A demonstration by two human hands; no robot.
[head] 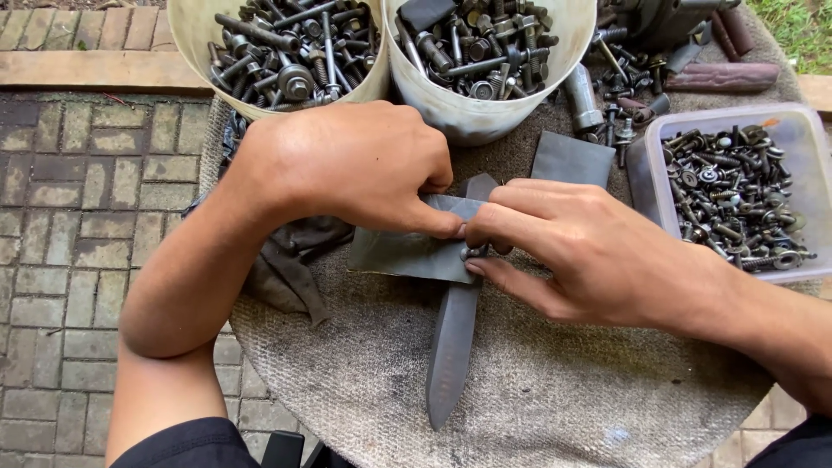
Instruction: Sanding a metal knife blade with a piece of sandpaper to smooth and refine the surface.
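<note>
At the frame's centre, the left hand (355, 169) arches palm-down, its fingers pressing a flat metal plate (407, 247) onto the cloth-covered counter (555, 390). The right hand (576, 247) reaches in from the right, fingers pinched narrowly on a small bolt (473, 252) at the plate's edge, above a long pointed blade (452, 338).

I am looking down at a round table (555, 407) draped in coarse grey cloth, standing outdoors in daylight. Left of the table, grey brick paving (87, 217) is stretching away. Beyond that paving, a tan stone curb (95, 69) is running across. At the table's far right, grass (793, 26) is showing.
</note>
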